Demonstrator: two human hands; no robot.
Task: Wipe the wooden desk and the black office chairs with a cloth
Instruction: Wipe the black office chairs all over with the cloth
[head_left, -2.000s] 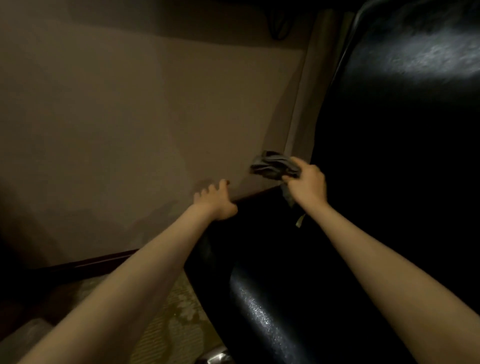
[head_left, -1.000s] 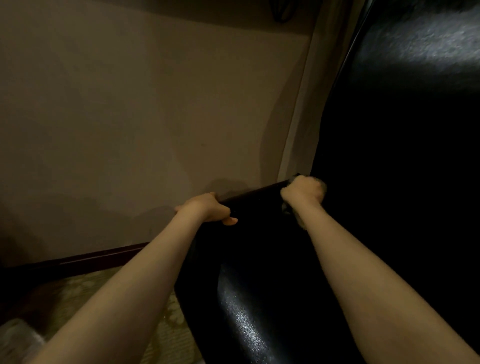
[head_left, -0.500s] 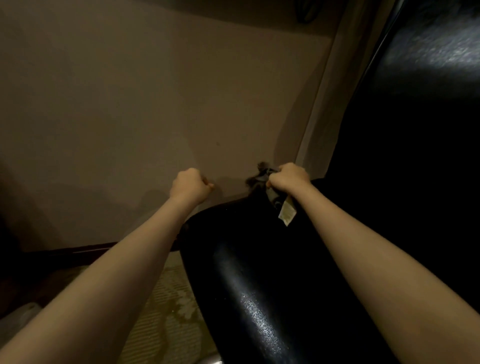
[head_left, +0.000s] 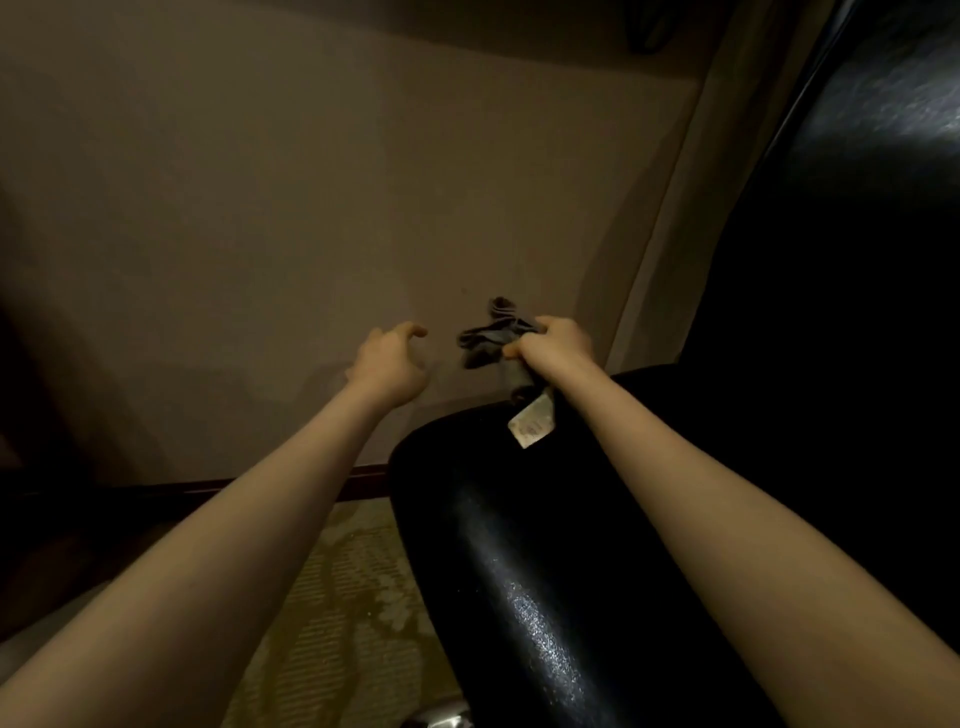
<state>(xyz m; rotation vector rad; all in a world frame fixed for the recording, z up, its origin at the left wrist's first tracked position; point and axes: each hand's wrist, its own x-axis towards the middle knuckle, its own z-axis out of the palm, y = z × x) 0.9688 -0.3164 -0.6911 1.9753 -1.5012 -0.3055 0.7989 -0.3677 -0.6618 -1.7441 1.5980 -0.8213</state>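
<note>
A black leather office chair (head_left: 524, 561) fills the right half of the view, its glossy seat edge near me and its tall back (head_left: 852, 218) at the right. My right hand (head_left: 556, 345) is raised just above the seat's far edge, gripping a crumpled dark grey cloth (head_left: 488, 338) whose pale label (head_left: 531, 428) hangs down over the seat. My left hand (head_left: 392, 364) hovers to the left of the cloth, off the chair, fingers curled apart and holding nothing.
A plain beige wall (head_left: 260, 208) stands close behind the chair, with a dark skirting board (head_left: 260, 488) at its foot. Patterned carpet (head_left: 343, 613) lies to the chair's left. A pale curtain or wall corner (head_left: 691, 182) runs down beside the chair back.
Both hands have lifted off the chair's far edge. My left hand has let go of the edge and spread its fingers. The cloth in my right hand now hangs in the air.
</note>
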